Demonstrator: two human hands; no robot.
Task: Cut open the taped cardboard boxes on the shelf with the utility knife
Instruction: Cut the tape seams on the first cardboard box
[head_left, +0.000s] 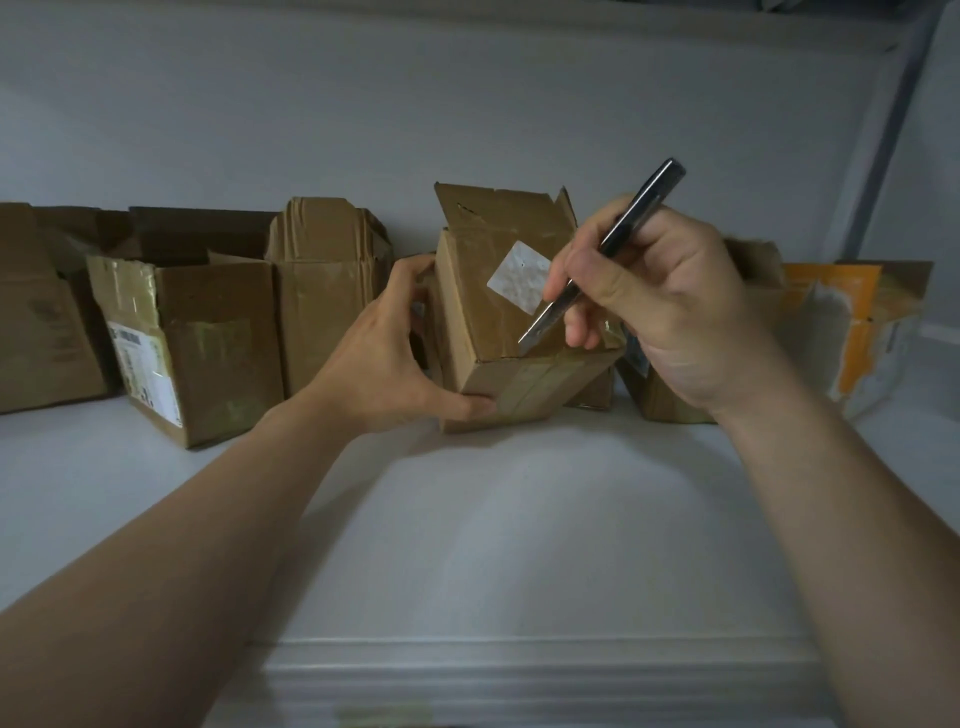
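The left hand (382, 356) grips the tilted box (483, 280), fingers (415, 267) curled round it. The right hand (670, 312) pinches the utility knife (631, 215), blade at the box's front edge.

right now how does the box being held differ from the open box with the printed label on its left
The held box is tilted, gripped by the left hand; the open box stands flat, untouched. The held box has a blank white sticker; the open box has a printed label. Both are brown taped cardboard on the shelf.
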